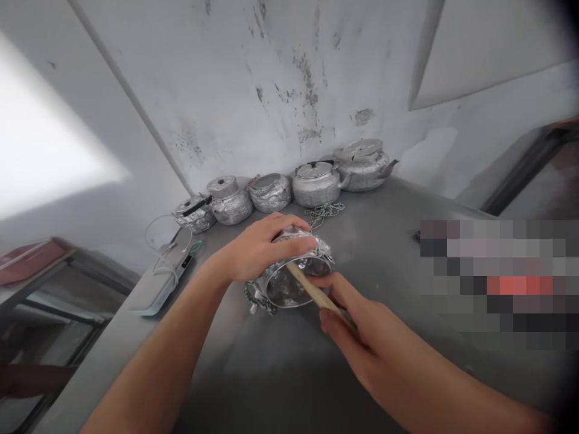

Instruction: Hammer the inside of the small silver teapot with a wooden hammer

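Observation:
My left hand [265,247] lies over a small silver metal pot [296,277] that is tipped on its side on the grey table [384,211], its open mouth facing me; the fingers curl across its top. My right hand [348,319] grips a thin wooden stick [307,286] whose tip reaches into the pot's mouth. A green-and-white cord [257,298] hangs from the pot's lower left.
Several silver kettles and pots [316,181] stand in a row along the wall at the back of the table. A loose bead chain [323,212] lies behind the held pot. A white power bank with cables [169,277] rests at the table's left edge. A blurred patch covers the right.

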Available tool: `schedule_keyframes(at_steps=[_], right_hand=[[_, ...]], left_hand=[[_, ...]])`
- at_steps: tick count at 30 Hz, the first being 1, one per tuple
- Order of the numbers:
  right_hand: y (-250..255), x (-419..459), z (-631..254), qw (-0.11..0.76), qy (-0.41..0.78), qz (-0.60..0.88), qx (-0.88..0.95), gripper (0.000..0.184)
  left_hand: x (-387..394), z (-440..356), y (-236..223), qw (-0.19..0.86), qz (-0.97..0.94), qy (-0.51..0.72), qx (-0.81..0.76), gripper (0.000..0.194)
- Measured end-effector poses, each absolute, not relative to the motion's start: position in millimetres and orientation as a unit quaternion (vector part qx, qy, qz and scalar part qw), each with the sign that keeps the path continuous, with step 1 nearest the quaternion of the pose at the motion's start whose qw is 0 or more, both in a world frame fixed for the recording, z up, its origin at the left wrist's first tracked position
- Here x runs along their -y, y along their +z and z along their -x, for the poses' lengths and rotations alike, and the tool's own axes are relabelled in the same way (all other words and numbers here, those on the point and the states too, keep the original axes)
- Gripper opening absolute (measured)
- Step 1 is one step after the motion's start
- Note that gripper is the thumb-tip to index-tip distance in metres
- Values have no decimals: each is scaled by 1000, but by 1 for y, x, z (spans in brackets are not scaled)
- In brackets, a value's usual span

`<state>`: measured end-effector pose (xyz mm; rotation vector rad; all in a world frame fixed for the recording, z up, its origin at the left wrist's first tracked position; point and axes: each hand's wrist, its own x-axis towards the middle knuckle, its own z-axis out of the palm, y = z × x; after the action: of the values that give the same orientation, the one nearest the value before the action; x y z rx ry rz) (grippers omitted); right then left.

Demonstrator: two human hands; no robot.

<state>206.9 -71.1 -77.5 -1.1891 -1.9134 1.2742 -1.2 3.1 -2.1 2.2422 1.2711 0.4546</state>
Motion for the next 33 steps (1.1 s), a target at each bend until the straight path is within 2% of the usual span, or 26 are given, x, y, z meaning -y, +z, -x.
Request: schedule_keyframes(at_steps=[4,9,22,33], right_hand=[[-79,70,-206,247,460,448,726,40],[-79,70,-204,275,473,434,715,34],[-80,69,-205,265,476,441,713,33],[-80,73,-207,280,462,437,719,40]], left_hand=[[-4,2,-3,261,-825,167,-473,47],[-4,2,-4,258,-825,167,-475,48],[-4,1,-4,257,-827,176,-468,47],[-4,1,-5,259,-827,177,-467,45]])
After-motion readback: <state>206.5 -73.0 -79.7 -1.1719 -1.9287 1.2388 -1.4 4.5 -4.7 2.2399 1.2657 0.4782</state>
